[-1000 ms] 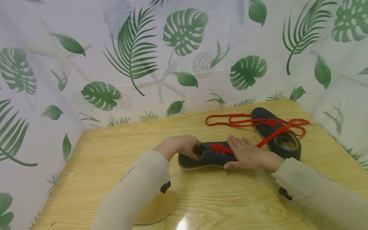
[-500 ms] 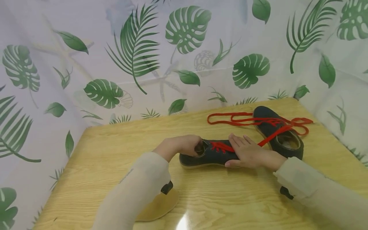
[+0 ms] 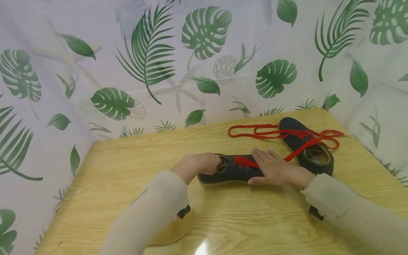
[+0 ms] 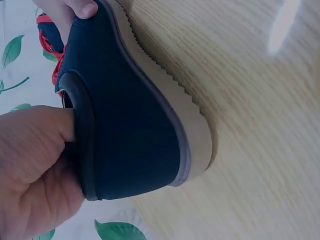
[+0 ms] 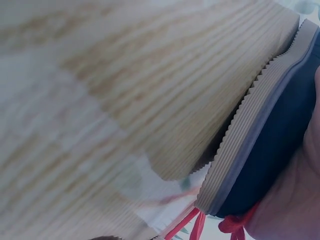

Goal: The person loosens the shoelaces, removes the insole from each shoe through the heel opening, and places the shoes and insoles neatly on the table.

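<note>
A dark navy shoe [image 3: 237, 170] with red laces [image 3: 243, 162] and a pale ridged sole lies across the middle of the table, toe to the right. My left hand [image 3: 204, 164] reaches into its opening at the heel end, the fingers hidden inside. In the left wrist view, that hand [image 4: 35, 165] meets the shoe's collar [image 4: 82, 125]. My right hand [image 3: 272, 170] rests over the toe, fingers straight across the top and thumb along the near side. The right wrist view has the palm [image 5: 285, 200] against the shoe's upper [image 5: 270, 160].
Behind my right hand lies a second navy shoe [image 3: 307, 163], its long red lace [image 3: 251, 131] looped leftward over the wooden table [image 3: 127, 156]. A flat tan insole [image 3: 178, 228] sits partly under my left sleeve. Leaf-patterned cloth [image 3: 204, 88] rises behind the table.
My left hand has shifted slightly toward the heel inside the shoe, and its wrist has dropped a little. The right hand stays on the toe. The view has moved slightly.
</note>
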A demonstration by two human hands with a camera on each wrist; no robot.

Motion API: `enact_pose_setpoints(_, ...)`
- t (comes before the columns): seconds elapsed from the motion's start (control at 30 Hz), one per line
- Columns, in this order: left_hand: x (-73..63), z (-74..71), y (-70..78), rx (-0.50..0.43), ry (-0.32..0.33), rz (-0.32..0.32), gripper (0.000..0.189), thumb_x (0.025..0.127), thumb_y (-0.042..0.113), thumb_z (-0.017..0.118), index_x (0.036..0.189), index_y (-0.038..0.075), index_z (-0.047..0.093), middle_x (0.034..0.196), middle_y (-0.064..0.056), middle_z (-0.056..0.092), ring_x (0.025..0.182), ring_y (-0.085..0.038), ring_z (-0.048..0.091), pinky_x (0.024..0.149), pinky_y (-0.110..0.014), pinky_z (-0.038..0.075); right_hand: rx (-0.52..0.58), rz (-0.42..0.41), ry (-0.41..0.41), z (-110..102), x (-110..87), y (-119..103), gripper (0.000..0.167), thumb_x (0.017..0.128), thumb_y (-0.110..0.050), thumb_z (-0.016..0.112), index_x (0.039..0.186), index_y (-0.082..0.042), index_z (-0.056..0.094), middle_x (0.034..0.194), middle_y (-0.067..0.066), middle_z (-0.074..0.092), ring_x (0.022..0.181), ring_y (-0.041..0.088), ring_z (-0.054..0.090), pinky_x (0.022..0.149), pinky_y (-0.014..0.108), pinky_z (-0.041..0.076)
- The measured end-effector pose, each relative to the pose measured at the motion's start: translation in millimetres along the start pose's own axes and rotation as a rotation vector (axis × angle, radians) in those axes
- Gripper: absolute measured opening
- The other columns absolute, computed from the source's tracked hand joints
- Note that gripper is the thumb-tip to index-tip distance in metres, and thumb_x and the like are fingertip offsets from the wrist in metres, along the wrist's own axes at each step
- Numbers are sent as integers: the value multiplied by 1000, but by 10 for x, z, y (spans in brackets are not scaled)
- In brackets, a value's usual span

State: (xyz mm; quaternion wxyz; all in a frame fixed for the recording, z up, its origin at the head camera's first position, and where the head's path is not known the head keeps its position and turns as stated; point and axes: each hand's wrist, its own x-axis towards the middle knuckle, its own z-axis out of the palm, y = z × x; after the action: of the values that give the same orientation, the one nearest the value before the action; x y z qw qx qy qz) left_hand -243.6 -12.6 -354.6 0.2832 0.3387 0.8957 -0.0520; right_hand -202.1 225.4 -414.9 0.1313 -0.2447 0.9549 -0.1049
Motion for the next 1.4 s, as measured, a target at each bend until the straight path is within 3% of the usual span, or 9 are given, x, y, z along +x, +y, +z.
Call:
enact_pose_setpoints(0.23, -25, 29, -14, 105, 130, 12, 16, 97, 6, 48, 85, 12, 57, 79, 1, 52, 74, -14, 46, 68, -25, 45, -10, -5, 9, -16, 1, 5, 109, 83, -74, 44, 147, 9, 15, 153, 28, 14, 140, 43, 17, 116, 59, 6)
enact_pose_setpoints(0.3, -33, 28, -34, 92, 165, 27, 14, 95, 6, 51, 85, 11, 59, 77, 2, 52, 72, -13, 46, 67, -25, 46, -9, -16, 9, -11, 6, 4, 109, 82, -74, 44, 147, 9, 16, 153, 28, 15, 140, 43, 17, 116, 59, 6)
enact_pose_setpoints(0.47, -52, -60, -99, -141, 176, 88, 16, 97, 8, 51, 88, 7, 65, 76, 2, 53, 70, -13, 46, 61, -23, 41, 2, -35, 9, -22, 6, 8, 106, 83, -72, 47, 148, 7, 15, 154, 26, 15, 140, 42, 17, 116, 58, 7)
enact_pose_setpoints(0.6, -16, -55, -208, -299, 220, 137, 17, 96, 11, 55, 95, 4, 71, 83, -2, 63, 70, -11, 50, 62, -20, 45, -8, -40, 20, -18, 8, 15, 106, 83, -71, 47, 148, 7, 16, 154, 26, 16, 140, 42, 18, 116, 58, 7)
enact_pose_setpoints(0.73, -16, 0, -311, -524, 281, 122, 16, 91, 10, 62, 99, 0, 72, 94, -7, 69, 66, -9, 51, 59, -19, 48, -28, -42, 34, 15, 22, 25, 107, 82, -73, 46, 148, 7, 17, 154, 25, 17, 141, 41, 19, 116, 57, 8)
enact_pose_setpoints(0.9, -50, 27, -342, -764, 298, 82, 19, 90, 9, 64, 103, -3, 71, 99, -12, 70, 61, -9, 53, 54, -20, 50, -37, -43, 41, 42, 21, 27, 107, 82, -74, 45, 148, 6, 18, 154, 25, 18, 140, 41, 20, 116, 57, 9)
enact_pose_setpoints(1.07, -45, 35, -350, -884, 344, 51, 20, 90, 9, 64, 104, -4, 70, 96, -13, 70, 68, -10, 60, 59, -24, 57, -41, -41, 37, 35, -2, 13, 108, 81, -76, 43, 147, 7, 19, 153, 26, 20, 140, 41, 22, 116, 58, 11)
enact_pose_setpoints(1.2, -56, 32, -369, -917, 375, 22, 17, 90, 8, 64, 100, -4, 71, 91, -12, 69, 64, -10, 60, 57, -25, 58, -45, -45, 44, 36, 0, 11, 108, 82, -76, 42, 147, 6, 20, 153, 25, 20, 140, 41, 22, 116, 58, 11)
enact_pose_setpoints(1.4, -139, -9, -429, -918, 301, -15, 20, 86, 7, 69, 103, -4, 70, 88, -11, 68, 62, -10, 60, 59, -27, 59, -59, -40, 53, 44, 13, 19, 106, 82, -74, 45, 147, 7, 20, 153, 25, 20, 140, 41, 22, 116, 58, 10)
